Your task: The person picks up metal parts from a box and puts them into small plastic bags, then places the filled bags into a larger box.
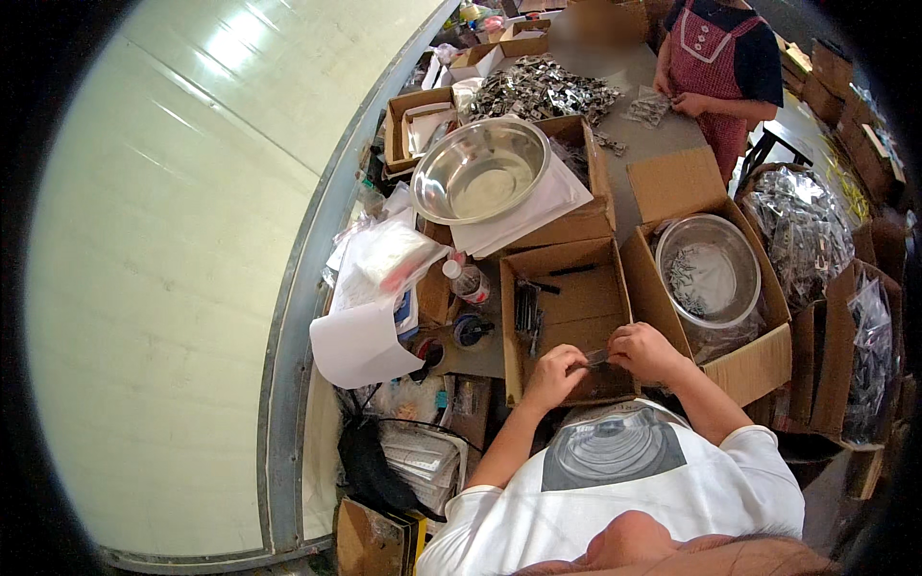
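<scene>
Over the near part of an open cardboard box (624, 278), my left hand (552, 377) and my right hand (647, 352) face each other. Their fingers pinch the two ends of a small, shiny, see-through packet (597, 358); its contents are too small to make out. Inside the box, a bunch of thin dark strips (525, 309) stands along the left wall, and a longer black strip (573, 271) lies toward the far wall. Just right of my right hand, a steel bowl (754, 288) with small metal screw-like pieces (684, 278) sits in another open box (663, 192).
A large steel bowl (432, 187) rests on papers ahead. Beyond it lies a heap of small metal parts (538, 88). A capped plastic bottle (467, 281) stands left of my box. Across the table, a person in a red checked apron (709, 53) handles a clear bag (647, 108).
</scene>
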The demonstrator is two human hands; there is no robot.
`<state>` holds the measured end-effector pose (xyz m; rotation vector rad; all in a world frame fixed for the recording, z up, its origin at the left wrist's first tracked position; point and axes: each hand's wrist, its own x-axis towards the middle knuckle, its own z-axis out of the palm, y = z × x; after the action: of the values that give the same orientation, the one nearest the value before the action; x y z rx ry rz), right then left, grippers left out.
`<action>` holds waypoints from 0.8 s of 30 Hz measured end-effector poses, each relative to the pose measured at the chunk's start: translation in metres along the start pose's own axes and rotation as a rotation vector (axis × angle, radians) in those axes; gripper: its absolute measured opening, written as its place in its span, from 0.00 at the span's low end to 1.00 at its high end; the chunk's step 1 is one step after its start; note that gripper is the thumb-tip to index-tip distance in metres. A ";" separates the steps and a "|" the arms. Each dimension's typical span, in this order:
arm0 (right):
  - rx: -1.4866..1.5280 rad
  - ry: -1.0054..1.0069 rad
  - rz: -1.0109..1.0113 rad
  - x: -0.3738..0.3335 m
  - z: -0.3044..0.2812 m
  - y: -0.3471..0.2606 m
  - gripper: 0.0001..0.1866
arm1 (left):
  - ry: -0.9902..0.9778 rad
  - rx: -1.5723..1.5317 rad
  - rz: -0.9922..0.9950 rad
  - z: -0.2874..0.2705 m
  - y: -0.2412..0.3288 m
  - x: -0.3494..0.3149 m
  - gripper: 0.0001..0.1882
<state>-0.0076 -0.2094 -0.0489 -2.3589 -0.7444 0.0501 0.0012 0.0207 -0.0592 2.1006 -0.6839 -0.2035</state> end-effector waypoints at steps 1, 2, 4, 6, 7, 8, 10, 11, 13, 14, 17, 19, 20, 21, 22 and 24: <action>0.005 -0.005 0.020 0.001 0.000 0.000 0.08 | -0.004 -0.001 0.009 -0.003 0.000 -0.001 0.08; -0.014 0.004 0.034 0.001 0.000 0.000 0.08 | -0.009 -0.003 0.018 -0.004 -0.001 -0.001 0.07; -0.054 0.021 0.064 0.000 0.001 -0.004 0.08 | 0.006 0.009 0.049 -0.005 0.000 -0.002 0.07; -0.005 0.158 0.000 0.003 0.003 -0.015 0.09 | 0.043 0.037 0.093 -0.002 0.003 -0.003 0.07; 0.016 0.227 -0.028 0.003 0.003 -0.019 0.09 | 0.083 0.012 0.113 -0.001 0.010 -0.001 0.07; 0.020 0.212 -0.058 0.003 0.005 -0.019 0.09 | 0.123 -0.013 0.133 0.001 0.019 0.000 0.07; 0.028 0.181 -0.122 0.005 0.009 -0.018 0.10 | 0.180 -0.097 0.102 0.003 0.028 0.001 0.07; 0.033 0.185 -0.120 0.006 0.009 -0.020 0.10 | 0.198 -0.154 0.051 0.004 0.030 0.000 0.07; 0.044 0.191 -0.116 0.006 0.006 -0.025 0.09 | 0.223 -0.200 0.001 0.003 0.037 0.000 0.07; 0.045 0.196 -0.127 0.006 0.003 -0.027 0.09 | 0.230 -0.188 0.002 0.001 0.041 0.000 0.07; 0.062 0.225 -0.160 0.005 -0.012 -0.035 0.08 | 0.319 -0.310 0.060 0.001 0.033 -0.003 0.12; 0.088 0.267 -0.169 0.001 -0.026 -0.037 0.08 | 0.381 -0.479 0.083 0.001 0.029 -0.003 0.15; 0.091 0.278 -0.156 -0.002 -0.032 -0.035 0.08 | 0.401 -0.580 0.077 -0.002 0.029 -0.002 0.16; 0.094 0.290 -0.142 -0.005 -0.037 -0.033 0.08 | 0.420 -0.681 0.071 -0.006 0.030 -0.002 0.17; 0.095 0.298 -0.128 -0.008 -0.041 -0.032 0.08 | 0.405 -0.724 0.091 -0.008 0.033 -0.001 0.16; 0.104 0.323 -0.101 -0.013 -0.046 -0.033 0.07 | 0.406 -0.733 0.109 -0.007 0.036 0.003 0.15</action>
<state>-0.0251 -0.2227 0.0052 -2.1566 -0.6818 -0.3209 -0.0079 0.0078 -0.0262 1.3393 -0.3902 0.0374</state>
